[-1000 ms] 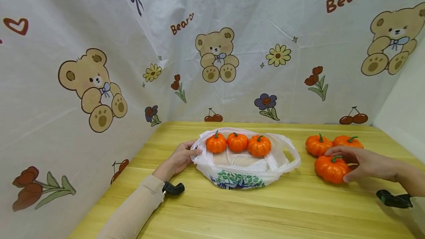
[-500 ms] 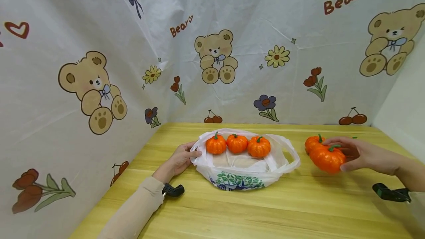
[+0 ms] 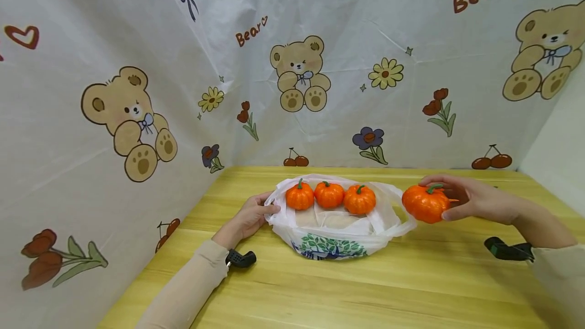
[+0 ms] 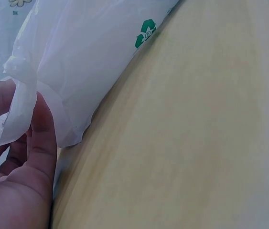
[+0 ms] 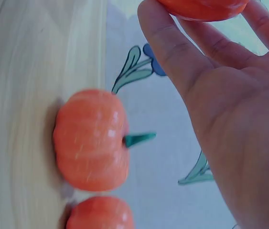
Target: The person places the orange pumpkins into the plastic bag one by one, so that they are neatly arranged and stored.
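Observation:
A white plastic bag (image 3: 329,240) with a green tree print lies open on the table, and three small orange pumpkins (image 3: 300,197) sit in a row inside it. My left hand (image 3: 247,219) pinches the bag's left edge between thumb and fingers; the left wrist view shows the thin plastic (image 4: 24,100) folded between them. My right hand (image 3: 484,199) grips another pumpkin (image 3: 426,203) with a green stem, held up above the table beside the bag's right handle (image 3: 404,222). Two more pumpkins (image 5: 93,140) rest on the table in the right wrist view, mostly hidden behind the right hand in the head view.
The wooden table (image 3: 292,293) runs back to a white cloth (image 3: 205,55) printed with bears and flowers, which hangs behind and along the left. A plain white wall (image 3: 557,156) stands at the right. Black wrist camera mounts (image 3: 508,249) stick out below the wrists.
My right hand has lifted its pumpkin off the table and carried it left, up to the bag's right handle. The left hand and the bag stay in place.

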`<state>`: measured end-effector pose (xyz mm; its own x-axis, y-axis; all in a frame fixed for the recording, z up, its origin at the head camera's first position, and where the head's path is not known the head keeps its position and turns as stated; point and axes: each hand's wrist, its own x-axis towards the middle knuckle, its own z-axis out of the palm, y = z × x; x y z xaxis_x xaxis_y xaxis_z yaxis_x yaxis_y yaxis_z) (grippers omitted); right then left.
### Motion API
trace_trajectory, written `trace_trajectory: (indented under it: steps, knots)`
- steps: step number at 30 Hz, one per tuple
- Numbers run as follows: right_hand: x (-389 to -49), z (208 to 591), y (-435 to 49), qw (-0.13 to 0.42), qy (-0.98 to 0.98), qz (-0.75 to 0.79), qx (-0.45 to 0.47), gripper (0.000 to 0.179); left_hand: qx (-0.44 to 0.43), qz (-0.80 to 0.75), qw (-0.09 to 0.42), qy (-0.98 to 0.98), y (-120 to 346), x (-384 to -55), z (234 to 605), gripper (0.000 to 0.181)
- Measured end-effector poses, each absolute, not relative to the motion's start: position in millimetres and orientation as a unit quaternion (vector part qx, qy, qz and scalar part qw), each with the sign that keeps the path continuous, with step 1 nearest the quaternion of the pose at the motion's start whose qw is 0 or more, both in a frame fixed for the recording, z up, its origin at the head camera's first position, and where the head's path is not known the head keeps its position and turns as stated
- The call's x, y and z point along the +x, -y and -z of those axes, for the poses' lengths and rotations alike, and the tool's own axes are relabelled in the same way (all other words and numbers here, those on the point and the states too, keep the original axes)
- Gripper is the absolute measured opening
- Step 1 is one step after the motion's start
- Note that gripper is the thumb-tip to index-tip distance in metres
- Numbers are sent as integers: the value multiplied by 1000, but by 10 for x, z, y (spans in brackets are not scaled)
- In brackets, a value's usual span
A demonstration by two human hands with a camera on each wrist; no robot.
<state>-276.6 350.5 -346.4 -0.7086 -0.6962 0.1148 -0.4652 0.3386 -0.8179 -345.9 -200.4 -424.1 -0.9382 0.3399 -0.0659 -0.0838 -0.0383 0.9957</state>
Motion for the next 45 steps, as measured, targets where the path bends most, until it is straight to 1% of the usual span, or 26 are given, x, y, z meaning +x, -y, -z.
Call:
trace_trajectory:
  steps: [6, 10, 15, 23, 30, 36, 45]
  knots:
    - [-2805, 3332, -3271, 125, -841, 426, -309, 63, 91, -713, 148, -679, 2002, -3438, 4208, 69]
    - [-2860, 3272, -3133, 125, -849, 421, -295, 65, 93, -713, 146, -680, 2003, -3434, 4199, 70]
    - [-2937, 3211, -2989, 122, -855, 403, -304, 64, 96, -712, 148, -680, 2003, -3435, 4207, 69]
    - [-3105, 3112, -2706, 138, -846, 401, -322, 64, 100, -711, 147, -681, 2018, -3437, 4219, 70]
    - [-3284, 3060, -2443, 160, -845, 396, -321, 65, 96, -710, 147, -682, 2014, -3446, 4228, 70]
    - [-3417, 3058, -2202, 176, -844, 393, -319, 65, 95, -711, 148, -680, 1999, -3437, 4226, 69]
    - [-3518, 3108, -1919, 188, -832, 407, -326, 72, 98, -711, 145, -681, 1991, -3431, 4234, 68]
